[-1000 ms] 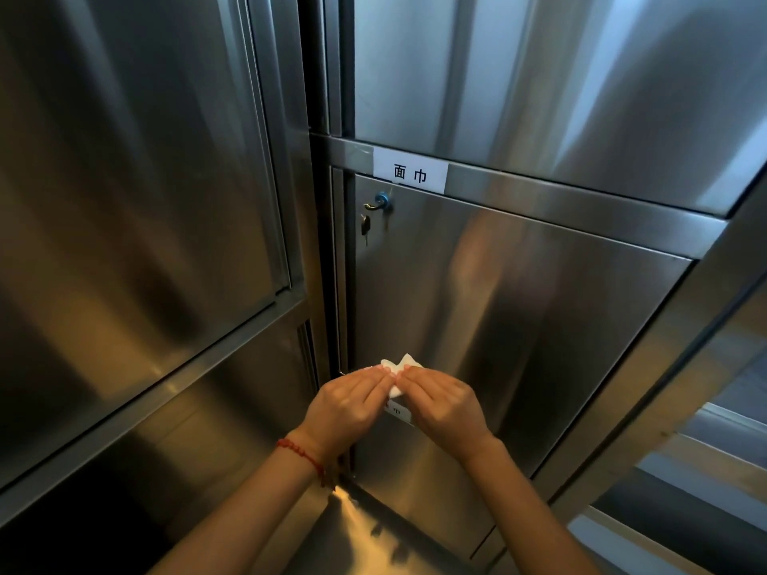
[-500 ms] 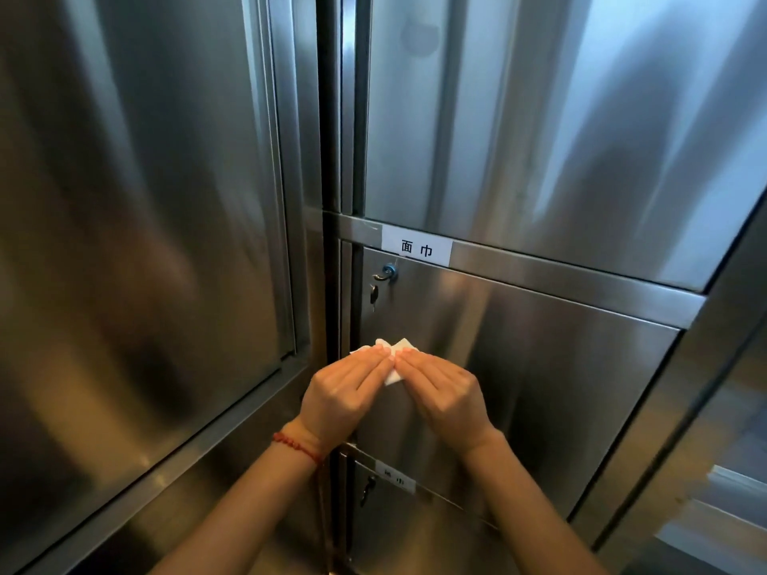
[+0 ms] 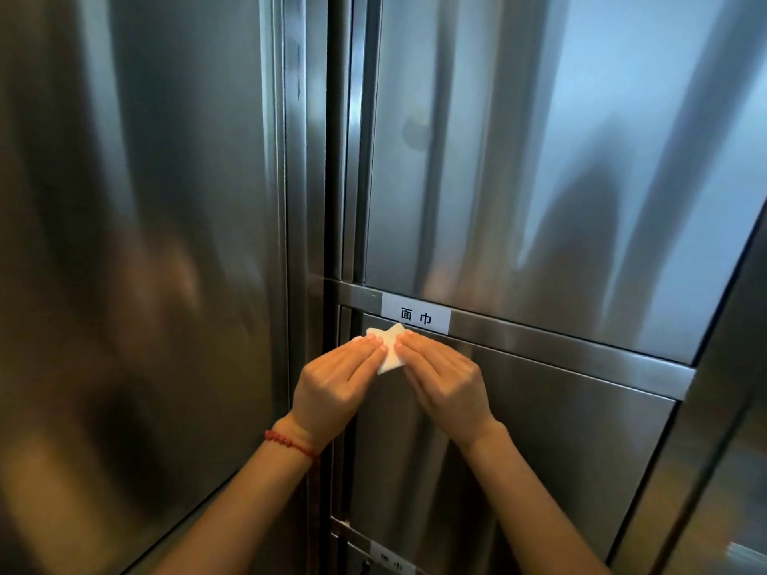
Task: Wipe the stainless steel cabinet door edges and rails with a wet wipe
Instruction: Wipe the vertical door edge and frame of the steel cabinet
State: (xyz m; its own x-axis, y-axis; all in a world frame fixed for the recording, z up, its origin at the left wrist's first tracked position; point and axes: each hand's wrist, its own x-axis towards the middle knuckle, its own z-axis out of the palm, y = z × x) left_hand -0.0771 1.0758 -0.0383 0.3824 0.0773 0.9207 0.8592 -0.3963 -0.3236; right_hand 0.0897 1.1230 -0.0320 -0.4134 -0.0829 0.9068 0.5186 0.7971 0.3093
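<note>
A small white wet wipe [image 3: 389,349] is pinched between the fingertips of both hands, folded into a crumpled patch. My left hand [image 3: 336,388], with a red cord bracelet at the wrist, holds its left side. My right hand [image 3: 446,385] holds its right side. The wipe sits in front of the upper left corner of the middle stainless steel cabinet door [image 3: 539,450], just under the horizontal rail [image 3: 560,346]. The door's lock is hidden behind my hands.
A white label with two black characters [image 3: 416,316] is stuck on the rail. A tall upper door [image 3: 539,159] fills the top right. A vertical post [image 3: 336,159] separates it from a large steel panel [image 3: 145,242] on the left. A lower label [image 3: 392,564] shows at the bottom.
Both hands have risen with the wipe from the middle door's lower edge to its top left corner. The view has tilted upward, and the lock has gone behind my hands.
</note>
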